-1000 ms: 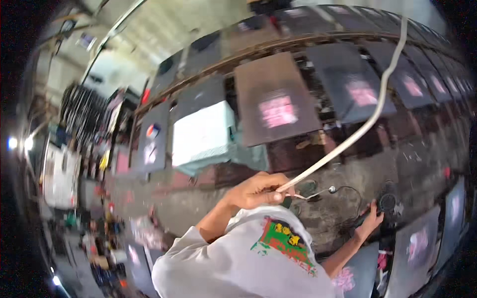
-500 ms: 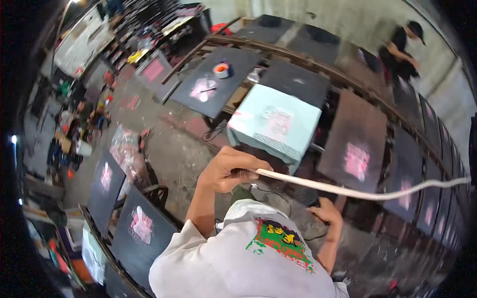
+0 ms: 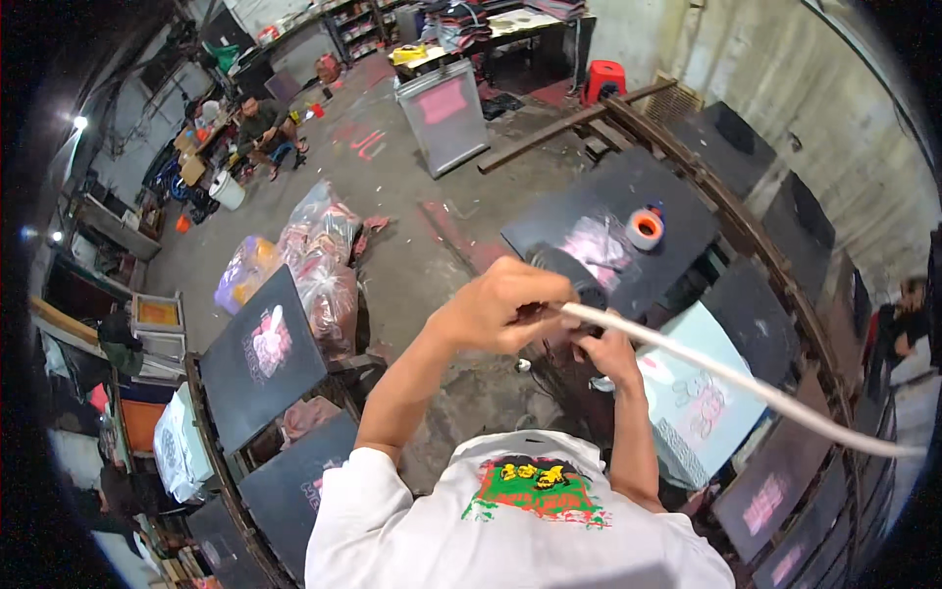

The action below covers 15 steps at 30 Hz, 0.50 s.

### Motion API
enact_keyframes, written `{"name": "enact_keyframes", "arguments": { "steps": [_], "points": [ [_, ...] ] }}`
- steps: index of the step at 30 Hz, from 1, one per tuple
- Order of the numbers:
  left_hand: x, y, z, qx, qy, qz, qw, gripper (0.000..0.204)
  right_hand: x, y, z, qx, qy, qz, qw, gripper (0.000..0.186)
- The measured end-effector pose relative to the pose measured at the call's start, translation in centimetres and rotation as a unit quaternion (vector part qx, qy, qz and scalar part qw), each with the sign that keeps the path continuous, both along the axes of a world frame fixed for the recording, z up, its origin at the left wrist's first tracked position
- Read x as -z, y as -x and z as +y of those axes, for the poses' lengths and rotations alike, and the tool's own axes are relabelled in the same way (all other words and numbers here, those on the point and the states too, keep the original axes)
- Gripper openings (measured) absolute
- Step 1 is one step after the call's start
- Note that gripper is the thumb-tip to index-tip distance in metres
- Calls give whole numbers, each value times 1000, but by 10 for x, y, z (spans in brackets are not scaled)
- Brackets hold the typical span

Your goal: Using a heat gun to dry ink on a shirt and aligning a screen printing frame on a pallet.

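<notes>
My left hand (image 3: 505, 304) grips a long white cord (image 3: 706, 368) that sweeps off to the right edge. My right hand (image 3: 608, 358), just below and right of it, is closed on a black round tool (image 3: 569, 275), partly hidden behind my left hand. Beyond the tool lies a dark board (image 3: 648, 182) with a pink print (image 3: 589, 250) and an orange-cored roll of tape (image 3: 645, 229). To the right, a pale mint fabric (image 3: 692, 402) with a pink outline design covers a board.
Slanted printing boards (image 3: 255, 358) flank me on both sides. Stuffed plastic bags (image 3: 319, 304) lie on the floor at left. A co-worker (image 3: 265, 133) sits low at back left, another person (image 3: 903, 329) is at far right. A framed screen (image 3: 442, 118) and red stool (image 3: 603, 79) stand behind.
The view has swung left, shifting the boards rightward. My right hand has risen with the black tool to beside my left hand, which still holds the cord.
</notes>
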<state>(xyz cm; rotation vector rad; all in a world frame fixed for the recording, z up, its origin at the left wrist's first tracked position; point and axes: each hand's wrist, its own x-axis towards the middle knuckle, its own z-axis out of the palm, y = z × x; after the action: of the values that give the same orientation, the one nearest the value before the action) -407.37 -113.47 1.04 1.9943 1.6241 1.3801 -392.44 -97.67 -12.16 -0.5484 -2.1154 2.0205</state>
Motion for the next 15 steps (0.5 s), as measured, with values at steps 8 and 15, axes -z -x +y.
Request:
{"name": "enact_keyframes", "arguments": {
  "steps": [8, 15],
  "points": [
    [2, 179, 37, -35, -42, -64, 996, 11, -2, 177, 22, 71, 175, 128, 974, 11],
    [39, 319, 83, -77, 73, -43, 993, 13, 18, 317, 45, 116, 261, 234, 930, 17]
  ]
}}
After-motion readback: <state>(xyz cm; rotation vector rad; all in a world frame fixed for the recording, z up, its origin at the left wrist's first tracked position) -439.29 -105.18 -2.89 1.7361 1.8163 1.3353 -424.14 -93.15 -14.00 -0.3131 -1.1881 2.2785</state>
